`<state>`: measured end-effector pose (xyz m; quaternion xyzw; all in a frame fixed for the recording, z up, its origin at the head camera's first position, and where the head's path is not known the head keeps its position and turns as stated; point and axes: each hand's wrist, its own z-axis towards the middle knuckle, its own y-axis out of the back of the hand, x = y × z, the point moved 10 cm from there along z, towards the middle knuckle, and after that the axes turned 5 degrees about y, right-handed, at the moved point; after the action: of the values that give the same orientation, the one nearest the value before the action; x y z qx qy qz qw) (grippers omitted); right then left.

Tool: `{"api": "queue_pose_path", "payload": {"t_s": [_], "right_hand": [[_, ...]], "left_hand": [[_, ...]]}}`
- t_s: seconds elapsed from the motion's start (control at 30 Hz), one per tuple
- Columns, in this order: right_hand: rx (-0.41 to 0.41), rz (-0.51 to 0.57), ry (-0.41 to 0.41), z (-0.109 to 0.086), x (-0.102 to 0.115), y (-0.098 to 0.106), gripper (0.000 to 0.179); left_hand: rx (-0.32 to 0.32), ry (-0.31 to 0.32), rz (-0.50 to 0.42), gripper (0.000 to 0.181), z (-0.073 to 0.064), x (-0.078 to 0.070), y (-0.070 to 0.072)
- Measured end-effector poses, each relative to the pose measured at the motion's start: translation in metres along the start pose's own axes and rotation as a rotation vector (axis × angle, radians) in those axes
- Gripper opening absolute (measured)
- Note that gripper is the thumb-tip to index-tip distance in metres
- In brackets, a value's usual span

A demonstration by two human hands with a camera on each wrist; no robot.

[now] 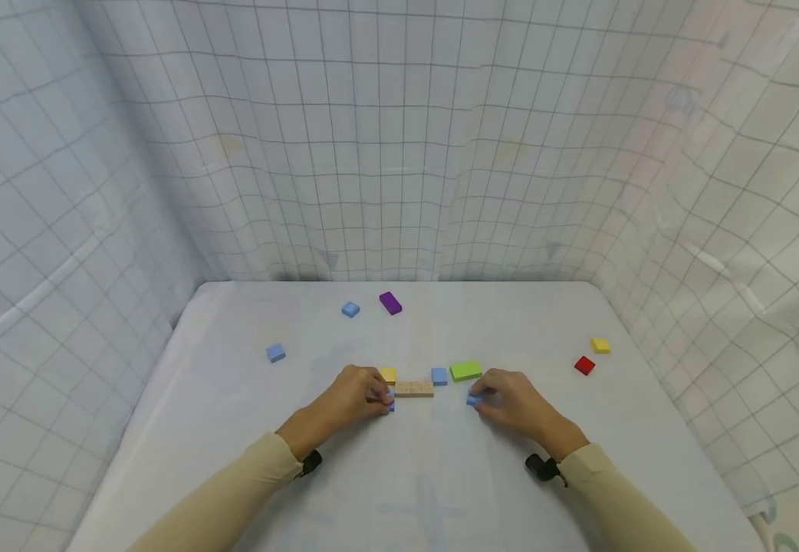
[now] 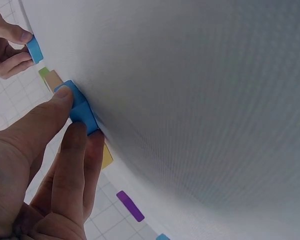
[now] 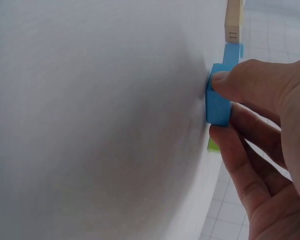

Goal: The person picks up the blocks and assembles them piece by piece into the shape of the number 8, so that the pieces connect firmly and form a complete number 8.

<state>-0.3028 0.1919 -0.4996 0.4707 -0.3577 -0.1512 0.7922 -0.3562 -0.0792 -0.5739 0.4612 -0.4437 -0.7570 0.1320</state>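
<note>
My left hand pinches a small blue block between thumb and fingertips, close to the tabletop. Its fingers partly cover that block in the head view. Just behind the fingertips sits a yellow block, and a long wooden block with markings lies to their right. My right hand pinches another blue block, thumb on one side and fingers on the other. Beyond it lie a green block and a third blue block, which stands near the wooden block's right end.
Farther back on the white table lie a purple block and a blue block. Another blue block is at the left. Red and yellow blocks lie at the right. Gridded white curtains surround the table.
</note>
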Motion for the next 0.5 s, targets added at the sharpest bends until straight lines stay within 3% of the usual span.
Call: {"api": "queue_pose_path", "payload": {"t_s": [0.23,0.5], "right_hand": [[0.020,0.013,0.059,0.010,0.009,-0.005,0.019],[0.029,0.011,0.101,0.018,0.018,-0.014,0.017]], "left_hand": [[0.014,0.041,0.017,0.014,0.001,-0.003,0.004],[0.014,0.027,0.005,0.014,0.000,-0.002,0.001]]}}
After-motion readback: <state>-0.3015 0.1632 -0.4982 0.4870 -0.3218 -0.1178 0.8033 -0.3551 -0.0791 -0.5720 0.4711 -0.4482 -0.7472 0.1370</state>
